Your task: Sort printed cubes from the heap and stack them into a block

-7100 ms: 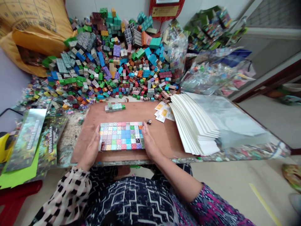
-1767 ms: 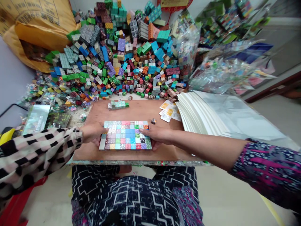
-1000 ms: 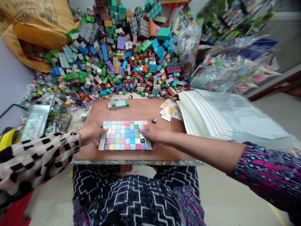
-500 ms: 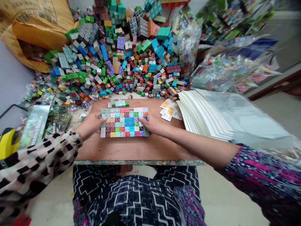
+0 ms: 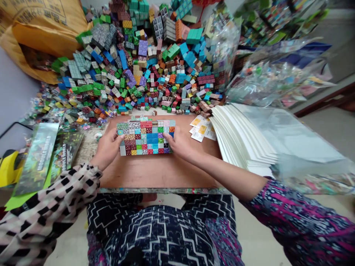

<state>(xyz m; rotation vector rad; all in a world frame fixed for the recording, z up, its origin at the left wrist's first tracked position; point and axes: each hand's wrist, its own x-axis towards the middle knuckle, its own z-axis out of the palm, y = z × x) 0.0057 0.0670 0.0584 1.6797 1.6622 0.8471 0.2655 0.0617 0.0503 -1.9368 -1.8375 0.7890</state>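
Between my two hands is a rectangular panel of small patterned blocks [image 5: 146, 138], a mosaic of many colours with a blue patch near its middle. My left hand [image 5: 108, 146] grips the panel's left end, thumb on the top face. At the right end my right hand [image 5: 181, 142] is closed on it the same way, its thumb lying over the blocks. Fingers under the panel are hidden. Just behind the panel's far edge, a few loose green and pale blocks [image 5: 141, 118] peek out on the brown board [image 5: 161, 173].
A large heap of patterned blocks [image 5: 149, 74] rises behind the board. To the right lie white and yellow cards [image 5: 201, 129] and a stack of white sheets [image 5: 238, 144]. Printed packages [image 5: 41, 155] lie left, below a yellow sack [image 5: 50, 40]. Clear bags [image 5: 266, 81] stand back right.
Both hands have moved the panel slightly away from my body, and it now hides more of the loose blocks behind it. Its right end has tipped up a little.
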